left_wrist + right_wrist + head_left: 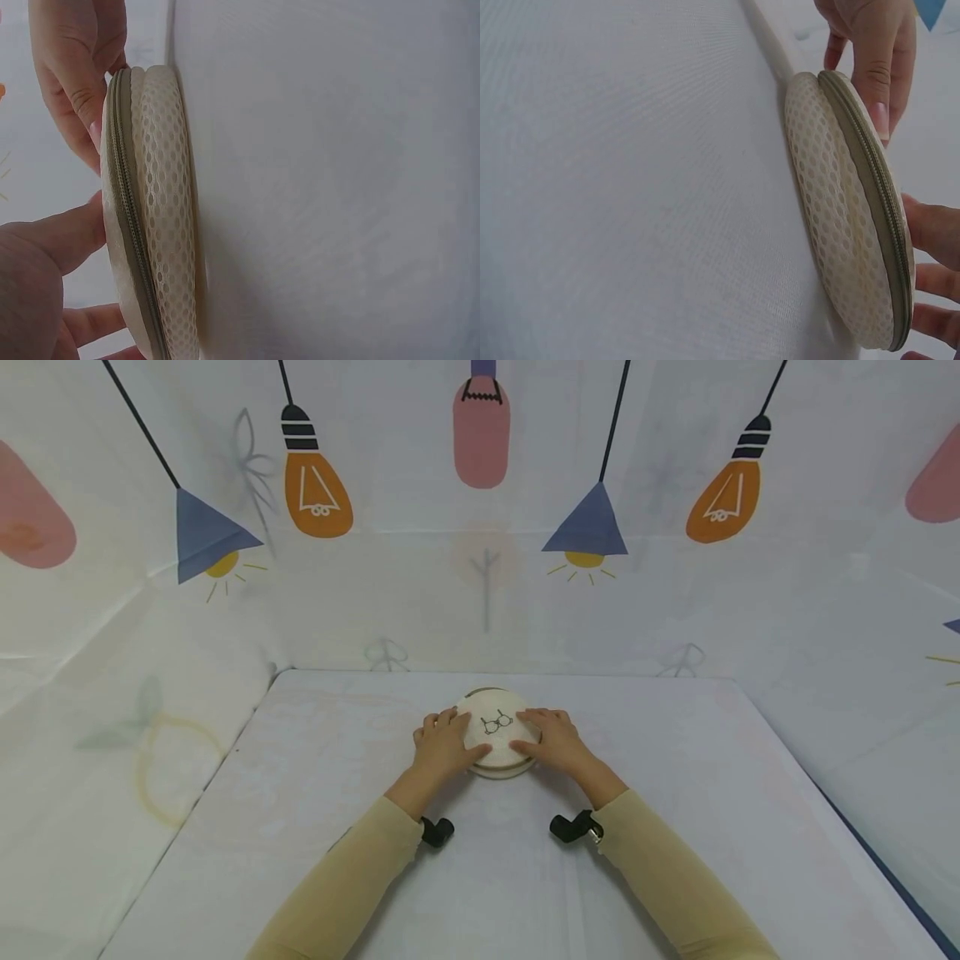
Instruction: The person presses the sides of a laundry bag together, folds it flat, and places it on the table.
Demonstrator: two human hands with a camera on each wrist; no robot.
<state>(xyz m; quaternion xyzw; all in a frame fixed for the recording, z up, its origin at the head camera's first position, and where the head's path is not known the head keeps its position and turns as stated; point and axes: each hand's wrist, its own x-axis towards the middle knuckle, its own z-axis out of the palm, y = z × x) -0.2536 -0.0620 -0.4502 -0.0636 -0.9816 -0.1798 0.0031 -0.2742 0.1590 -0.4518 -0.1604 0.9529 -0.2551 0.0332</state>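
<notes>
A round cream mesh pouch lies on the white table, its smooth top printed with a small black line drawing. Seen from the side, a greenish zipper runs round the edge below the top, above honeycomb mesh. My left hand holds its left side, the thumb on the top near the front and the index fingertip farther back. Mirroring it, my right hand grips the right side, its thumb and index fingertip also on the top. The outer fingers of both hands reach down past the rim.
The white table stretches around the pouch, its far edge just behind it. A white cloth backdrop printed with lamps and bulbs hangs at the back and sides. Black wrist-worn cameras stick out inward from both beige sleeves.
</notes>
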